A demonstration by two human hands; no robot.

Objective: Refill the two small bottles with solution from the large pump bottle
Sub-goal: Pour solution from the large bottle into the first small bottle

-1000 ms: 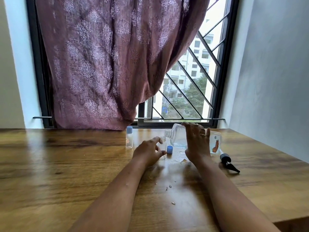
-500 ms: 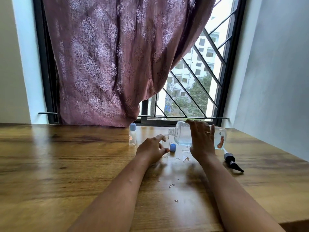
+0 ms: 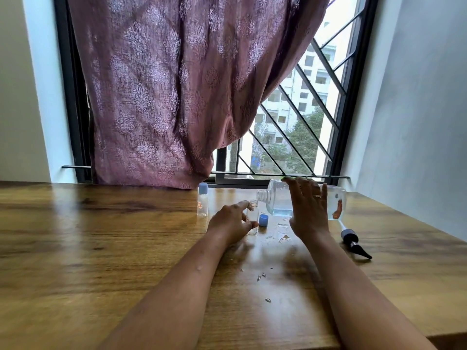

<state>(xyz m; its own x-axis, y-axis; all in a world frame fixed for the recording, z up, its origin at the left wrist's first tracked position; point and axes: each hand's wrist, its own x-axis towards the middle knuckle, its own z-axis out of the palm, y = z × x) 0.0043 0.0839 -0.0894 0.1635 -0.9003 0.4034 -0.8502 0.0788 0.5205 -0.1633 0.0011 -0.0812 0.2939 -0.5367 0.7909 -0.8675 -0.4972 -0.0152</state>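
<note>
Head view: you're pouring, right hand (image 3: 308, 210) gripping the big bottle (image 3: 276, 199) beside the small bottle (image 3: 253, 210) your left hand (image 3: 230, 221) is pinching. Align mouths next.

large bottle (image 3: 276, 200) tipped, small bottle (image 3: 254, 213) held

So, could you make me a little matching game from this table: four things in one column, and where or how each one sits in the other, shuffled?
Things
1. large clear plastic bottle
2. small clear uncapped bottle
3. small clear bottle with blue cap
4. black pump head with white tube

States
A. stands upright on its own, near the purple curtain
B. lies on the wooden table, far right
C. tipped sideways, held by the right hand
D. upright, held by the left hand

Pairs: 1-C, 2-D, 3-A, 4-B
</note>
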